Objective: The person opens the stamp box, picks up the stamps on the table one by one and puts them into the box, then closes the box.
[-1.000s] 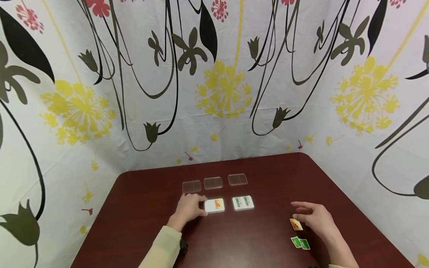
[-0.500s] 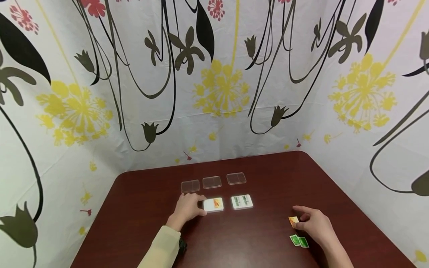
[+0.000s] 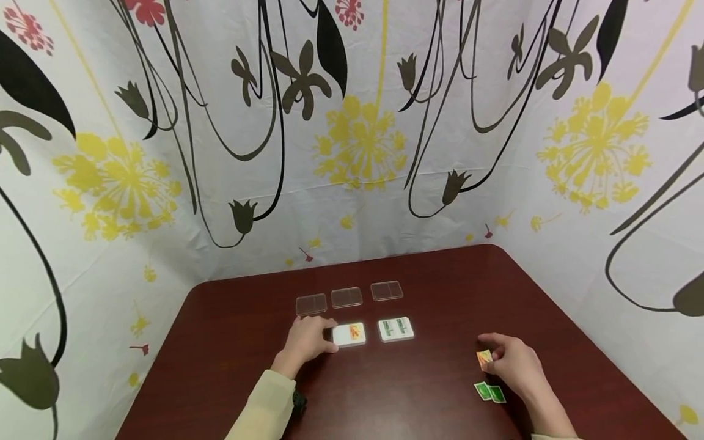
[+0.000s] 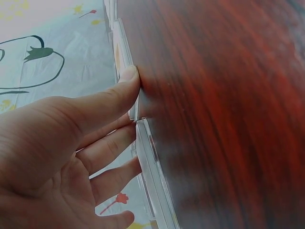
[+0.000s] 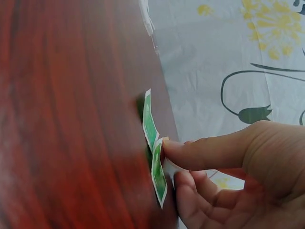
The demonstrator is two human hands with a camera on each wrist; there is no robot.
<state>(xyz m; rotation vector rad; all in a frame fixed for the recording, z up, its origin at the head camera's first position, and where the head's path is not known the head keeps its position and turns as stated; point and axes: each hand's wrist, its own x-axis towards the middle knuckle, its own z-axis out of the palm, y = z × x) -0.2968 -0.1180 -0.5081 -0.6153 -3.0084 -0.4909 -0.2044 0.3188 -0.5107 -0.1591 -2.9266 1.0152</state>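
My left hand (image 3: 306, 340) holds the left end of a flat white case (image 3: 342, 335), thumb on its near edge and fingers on the far side. An orange stamp lies in that case's right half. The left wrist view also shows a nearer white-edged case (image 4: 155, 183) under the fingers, hidden by the hand from the head. At the right, my right hand (image 3: 516, 365) pinches a small orange stamp (image 3: 483, 358) between thumb and fingers. Just in front of it two slightly curled green stamps (image 3: 491, 392) overlap on the table; the right wrist view shows the green stamps (image 5: 159, 176) beside the thumb.
A second white case (image 3: 396, 329) with two green-grey pictures lies right of the held one. Behind them, three clear plastic lids (image 3: 346, 297) form a row. The dark red table (image 3: 407, 391) ends at a flower-patterned cloth (image 3: 357, 226) on the back and sides.
My right thumb and fingers have closed on the orange stamp and lifted and turned it slightly. The left hand stays at the case. The head view has shifted a little.
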